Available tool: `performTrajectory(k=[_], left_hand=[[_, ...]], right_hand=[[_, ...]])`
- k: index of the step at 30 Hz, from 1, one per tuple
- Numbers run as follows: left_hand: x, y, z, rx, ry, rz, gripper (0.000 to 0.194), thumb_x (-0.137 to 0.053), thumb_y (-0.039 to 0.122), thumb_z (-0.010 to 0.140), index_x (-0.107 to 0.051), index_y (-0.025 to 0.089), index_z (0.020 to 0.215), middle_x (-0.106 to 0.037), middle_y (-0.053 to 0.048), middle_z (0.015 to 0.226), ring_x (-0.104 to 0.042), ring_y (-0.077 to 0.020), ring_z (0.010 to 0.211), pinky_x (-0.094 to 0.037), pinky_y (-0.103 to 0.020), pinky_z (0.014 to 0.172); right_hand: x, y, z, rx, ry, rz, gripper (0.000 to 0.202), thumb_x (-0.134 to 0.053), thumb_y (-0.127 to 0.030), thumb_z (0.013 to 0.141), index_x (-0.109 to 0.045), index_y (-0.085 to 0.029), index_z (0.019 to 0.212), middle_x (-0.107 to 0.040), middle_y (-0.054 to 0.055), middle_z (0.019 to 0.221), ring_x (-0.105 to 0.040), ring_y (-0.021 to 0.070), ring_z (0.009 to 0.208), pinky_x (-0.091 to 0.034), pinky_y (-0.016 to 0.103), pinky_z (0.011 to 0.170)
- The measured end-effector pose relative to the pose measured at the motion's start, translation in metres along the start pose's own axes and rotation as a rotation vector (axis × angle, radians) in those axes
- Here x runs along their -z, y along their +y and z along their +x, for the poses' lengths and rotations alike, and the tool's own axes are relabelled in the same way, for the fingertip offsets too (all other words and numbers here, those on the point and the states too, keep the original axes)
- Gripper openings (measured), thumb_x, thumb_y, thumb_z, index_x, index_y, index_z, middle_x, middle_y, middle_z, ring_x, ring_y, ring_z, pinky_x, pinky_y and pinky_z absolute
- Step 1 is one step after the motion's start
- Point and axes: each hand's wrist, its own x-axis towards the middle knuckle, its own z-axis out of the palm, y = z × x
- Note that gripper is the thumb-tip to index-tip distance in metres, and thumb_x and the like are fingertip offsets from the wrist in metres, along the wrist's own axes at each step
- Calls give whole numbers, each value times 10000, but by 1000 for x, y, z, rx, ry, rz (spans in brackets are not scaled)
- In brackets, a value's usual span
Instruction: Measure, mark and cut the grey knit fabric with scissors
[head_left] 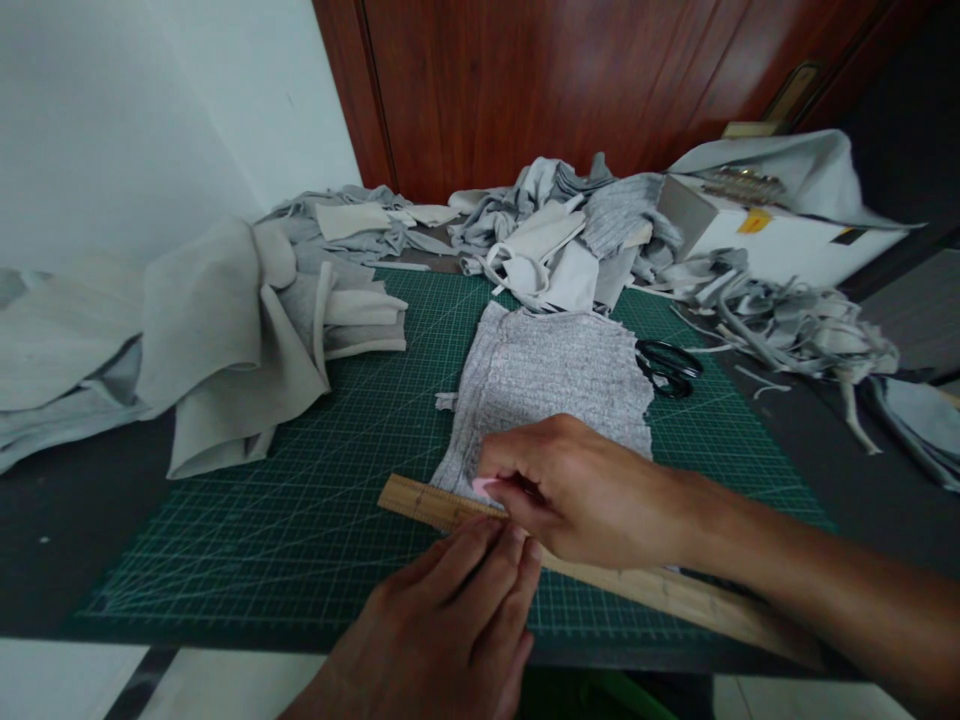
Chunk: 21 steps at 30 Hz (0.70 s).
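Note:
Grey ribbed fabric point(555, 375) lies flat on the green cutting mat point(300, 540). A wooden ruler point(645, 588) runs across the fabric's near edge, slanting down to the right. My left hand point(450, 610) presses on the ruler with its fingers stretched out. Above it, my right hand point(574, 490) pinches a small pink piece point(484, 487) against the fabric, beside the ruler's upper edge. Black-handled scissors point(667, 368) rest at the fabric's right side, their blades hidden under it.
Large pale fabric pieces point(217, 330) cover the left side. Grey fabric scraps point(547, 235) are heaped along the back. At the right stand a white box point(787, 235) with cloth on it and a tangle of fabric strips point(810, 325). A brown wooden door point(540, 90) is behind.

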Motion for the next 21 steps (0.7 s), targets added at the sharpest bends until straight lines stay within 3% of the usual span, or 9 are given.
performTrajectory(k=[5, 10, 13, 17, 21], left_hand=[[1, 0, 0, -10, 17, 6, 369, -579, 288, 990, -688, 130, 1304, -748, -62, 1285, -625, -245, 1290, -514, -343, 1106], [-2, 0, 0, -21, 1, 14, 409, -567, 296, 998, -659, 116, 1353, -714, -56, 1372, -619, -226, 1299, -503, -322, 1111], [-2, 0, 1, -20, 13, 20, 396, -579, 289, 991, -670, 123, 1338, -722, -41, 1360, -627, -217, 1283, -488, -318, 1125], [0, 0, 3, -6, -1, 22, 398, -582, 284, 991, -668, 116, 1342, -733, -45, 1340, -626, -222, 1287, -479, -323, 1136], [0, 0, 2, -6, -14, 15, 388, -564, 287, 1002, -674, 122, 1335, -731, -50, 1340, -620, -219, 1295, -475, -322, 1138]], right_hand=[[-9, 2, -1, 13, -26, 12, 168, -566, -68, 941, -576, -168, 806, -567, -10, 699, -509, 123, 634, -312, 267, 598], [10, 0, -17, -30, -134, 6, 120, -601, -78, 936, -620, -158, 849, -634, 9, 742, -569, 133, 678, -328, 259, 604], [13, -2, -18, -66, -111, -7, 160, -557, -107, 980, -616, -160, 841, -619, -1, 718, -561, 122, 650, -326, 257, 596], [-1, -1, -12, -66, -32, 4, 165, -552, -118, 978, -584, -163, 823, -563, -26, 676, -505, 108, 607, -307, 258, 578], [-5, 1, -20, -57, -50, 11, 143, -568, -110, 956, -591, -158, 824, -577, -17, 692, -518, 113, 623, -303, 260, 575]])
